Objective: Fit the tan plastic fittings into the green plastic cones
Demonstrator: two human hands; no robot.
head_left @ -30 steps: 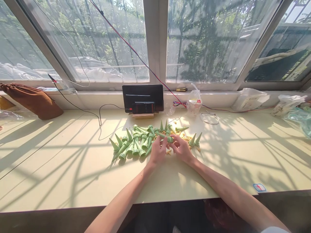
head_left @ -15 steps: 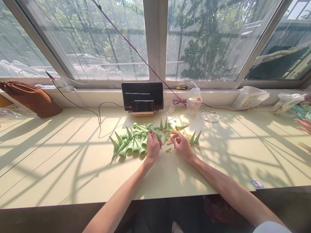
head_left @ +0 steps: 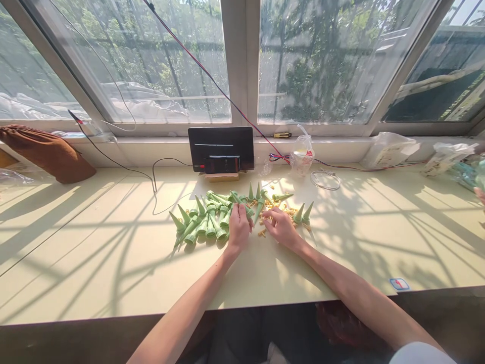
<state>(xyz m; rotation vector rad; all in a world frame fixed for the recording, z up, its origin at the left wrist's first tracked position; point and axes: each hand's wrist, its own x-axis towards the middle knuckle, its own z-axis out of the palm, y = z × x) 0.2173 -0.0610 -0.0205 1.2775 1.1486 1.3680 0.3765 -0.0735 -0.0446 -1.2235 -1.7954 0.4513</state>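
A heap of green cone-shaped plastic spikes (head_left: 202,220) lies on the pale yellow table (head_left: 113,263), with a few more green cones (head_left: 303,213) standing to the right. Small orange-yellow pieces (head_left: 278,205) are scattered between them. My left hand (head_left: 238,226) rests at the heap's right edge, fingers curled round a green spike (head_left: 244,206). My right hand (head_left: 279,225) is just beside it among the orange-yellow pieces, fingers bent down in a pinch; what they hold is too small to see.
A dark tablet and a phone (head_left: 222,164) stand on a wooden stand at the back, cables trailing left. A brown cloth bag (head_left: 47,154) lies far left. Plastic bags (head_left: 386,150) and a coiled cable (head_left: 326,179) sit at the back right. Another person's fingertips (head_left: 480,194) show at the right edge.
My left hand has carried the green spike left to the heap. My right hand let go of it and dropped onto the orange-yellow pieces. The other person's hand appeared, then drew back.
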